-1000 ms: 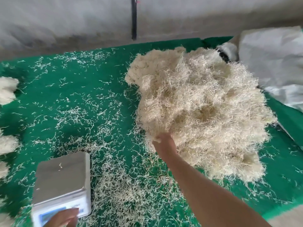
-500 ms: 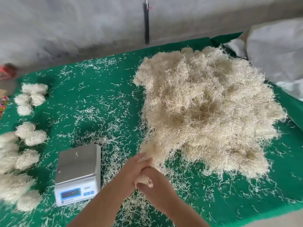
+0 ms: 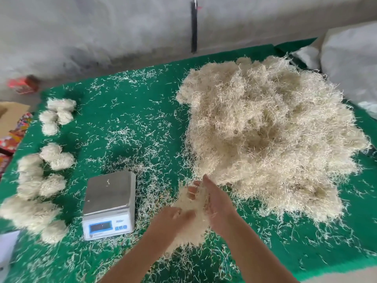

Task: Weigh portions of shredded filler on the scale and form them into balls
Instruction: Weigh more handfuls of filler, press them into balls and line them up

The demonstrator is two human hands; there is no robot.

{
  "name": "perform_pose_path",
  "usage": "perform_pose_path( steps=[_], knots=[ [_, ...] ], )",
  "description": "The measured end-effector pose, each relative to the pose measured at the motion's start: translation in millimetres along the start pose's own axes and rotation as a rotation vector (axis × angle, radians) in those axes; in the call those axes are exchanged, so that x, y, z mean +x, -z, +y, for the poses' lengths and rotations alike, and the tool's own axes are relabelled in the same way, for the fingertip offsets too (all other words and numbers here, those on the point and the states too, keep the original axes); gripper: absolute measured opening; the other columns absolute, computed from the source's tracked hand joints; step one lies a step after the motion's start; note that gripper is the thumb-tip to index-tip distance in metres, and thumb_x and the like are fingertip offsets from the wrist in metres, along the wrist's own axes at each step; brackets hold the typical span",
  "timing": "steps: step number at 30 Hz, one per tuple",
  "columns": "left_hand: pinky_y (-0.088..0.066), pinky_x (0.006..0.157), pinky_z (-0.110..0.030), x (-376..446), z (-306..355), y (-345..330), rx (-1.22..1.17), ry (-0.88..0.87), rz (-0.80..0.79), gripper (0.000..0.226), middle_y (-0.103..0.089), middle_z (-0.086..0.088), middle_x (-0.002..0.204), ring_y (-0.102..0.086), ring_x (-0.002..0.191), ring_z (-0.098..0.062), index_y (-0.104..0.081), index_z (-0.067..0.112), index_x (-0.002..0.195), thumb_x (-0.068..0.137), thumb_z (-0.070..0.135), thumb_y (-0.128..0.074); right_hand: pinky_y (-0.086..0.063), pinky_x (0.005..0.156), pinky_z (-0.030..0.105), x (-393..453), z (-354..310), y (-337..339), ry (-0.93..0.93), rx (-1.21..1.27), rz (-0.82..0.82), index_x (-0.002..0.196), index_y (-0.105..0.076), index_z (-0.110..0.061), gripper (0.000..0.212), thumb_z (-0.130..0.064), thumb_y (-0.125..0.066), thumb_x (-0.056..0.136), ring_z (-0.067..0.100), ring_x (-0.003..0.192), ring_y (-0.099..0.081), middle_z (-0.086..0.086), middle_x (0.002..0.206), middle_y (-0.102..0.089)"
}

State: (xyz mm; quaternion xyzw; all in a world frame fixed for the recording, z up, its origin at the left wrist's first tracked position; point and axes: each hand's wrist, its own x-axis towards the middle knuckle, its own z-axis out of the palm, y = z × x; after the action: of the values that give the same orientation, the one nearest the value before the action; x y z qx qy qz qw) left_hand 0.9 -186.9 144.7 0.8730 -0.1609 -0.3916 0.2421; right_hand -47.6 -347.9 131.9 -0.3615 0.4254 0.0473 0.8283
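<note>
A big heap of pale shredded filler (image 3: 271, 131) covers the right half of the green table cover (image 3: 126, 111). In front of its near edge both hands hold a loose portion of filler (image 3: 190, 219) between them. My left hand (image 3: 173, 218) cups it from the left and below, and my right hand (image 3: 214, 203) presses against its right side with fingers pointing forward. The white scale (image 3: 109, 205) with its steel pan stands left of the hands, pan bare except for a stray shred. Several formed balls (image 3: 38, 176) lie along the table's left side.
Loose shreds are scattered all over the green cover. A white sack (image 3: 350, 64) lies at the back right. Colourful packaging and a cardboard box (image 3: 12, 123) sit off the table's left edge. A grey wall runs behind the table.
My right hand pulled a portion off the heap's near edge and drew it toward me. My left hand left the scale and joined it. The view swung left, showing the balls.
</note>
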Motion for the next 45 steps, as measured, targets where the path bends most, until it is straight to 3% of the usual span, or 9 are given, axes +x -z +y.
perform_pose_path(
  steps=[4,11,19,25,29,32,37,42,45],
  knots=[
    [-0.06,0.06,-0.022,-14,-14,23,-0.11,0.103,0.037,0.042,-0.076,0.002,0.088,-0.07,0.061,-0.003,-0.072,0.019,0.107,0.08,0.049,-0.085,-0.052,0.046,0.026,9,-1,-24,-0.048,0.116,-0.011,0.106,-0.075,-0.006,0.043,-0.046,-0.06,0.102,0.016,0.052,-0.063,0.006,0.075,-0.073],
    [-0.063,0.058,-0.026,-30,-39,67,-0.199,0.135,0.213,0.046,-0.079,-0.001,0.102,-0.077,0.069,-0.01,-0.072,0.016,0.127,0.084,0.006,-0.084,-0.036,0.036,0.025,57,-35,-25,0.079,0.25,0.16,0.094,-0.066,-0.011,0.035,-0.041,-0.055,0.107,0.009,0.041,-0.038,-0.005,0.058,-0.053],
    [-0.059,0.053,-0.03,-64,-66,114,-0.228,0.056,0.33,0.057,-0.073,0.007,0.104,-0.062,0.055,-0.005,-0.058,0.039,0.123,0.088,-0.003,-0.073,-0.056,0.098,0.043,68,-40,3,0.006,-1.599,0.31,0.111,-0.059,-0.005,0.045,-0.048,-0.062,0.101,0.025,0.106,-0.069,0.01,0.112,-0.068],
    [-0.052,0.068,-0.024,-90,-36,145,-0.483,0.059,0.284,0.031,-0.077,0.01,0.084,-0.068,0.08,-0.01,-0.061,0.032,0.098,0.097,0.002,-0.065,-0.016,0.127,0.05,-1,7,-77,0.606,-1.3,-0.397,0.158,-0.005,-0.061,0.109,-0.006,-0.065,0.084,0.023,0.16,-0.002,-0.014,0.174,0.004],
    [-0.052,0.068,-0.024,-100,-18,182,-0.648,-0.068,0.362,0.023,-0.075,-0.013,0.102,-0.072,0.092,-0.02,-0.066,0.017,0.117,0.096,0.007,-0.065,-0.058,0.091,0.03,-4,4,-102,0.439,-1.024,-0.08,0.143,-0.057,-0.018,0.043,-0.001,-0.054,0.104,0.021,0.11,-0.069,0.017,0.136,-0.063],
    [-0.041,0.067,-0.028,-96,-16,197,-0.85,-0.048,0.498,0.03,-0.07,-0.001,0.098,-0.063,0.087,-0.019,-0.06,0.033,0.109,0.098,0.006,-0.063,-0.04,0.044,0.016,0,-8,-104,0.404,-0.733,0.114,0.118,-0.072,-0.016,0.023,-0.006,-0.056,0.105,0.0,0.047,-0.051,0.0,0.084,-0.073],
    [-0.046,0.072,-0.035,-96,-24,210,-1.03,-0.027,0.597,0.03,-0.065,0.001,0.097,-0.062,0.084,-0.017,-0.053,0.019,0.121,0.095,0.008,-0.064,-0.036,0.042,0.024,-12,-34,-87,0.268,-0.455,0.191,0.127,-0.065,-0.007,0.028,-0.016,-0.067,0.101,0.011,0.046,-0.043,-0.002,0.063,-0.055],
    [-0.048,0.059,-0.025,-102,-15,224,-1.004,-0.095,0.563,0.028,-0.07,0.018,0.07,-0.065,0.065,-0.001,-0.057,0.031,0.112,0.096,0.009,-0.066,-0.052,0.105,0.044,-50,-57,-110,0.45,-1.243,0.182,0.164,-0.022,-0.029,0.091,-0.018,-0.076,0.091,0.03,0.143,-0.046,0.008,0.157,-0.042],
    [-0.057,0.091,-0.053,-104,5,235,-1.098,-0.083,0.468,0.034,-0.071,-0.006,0.099,-0.068,0.093,-0.017,-0.059,0.024,0.122,0.094,0.007,-0.067,-0.037,0.114,0.045,-83,-73,-161,0.654,-1.07,-0.056,0.161,-0.018,-0.053,0.084,-0.051,-0.071,0.095,0.004,0.138,-0.041,-0.019,0.162,-0.031]
  ],
)
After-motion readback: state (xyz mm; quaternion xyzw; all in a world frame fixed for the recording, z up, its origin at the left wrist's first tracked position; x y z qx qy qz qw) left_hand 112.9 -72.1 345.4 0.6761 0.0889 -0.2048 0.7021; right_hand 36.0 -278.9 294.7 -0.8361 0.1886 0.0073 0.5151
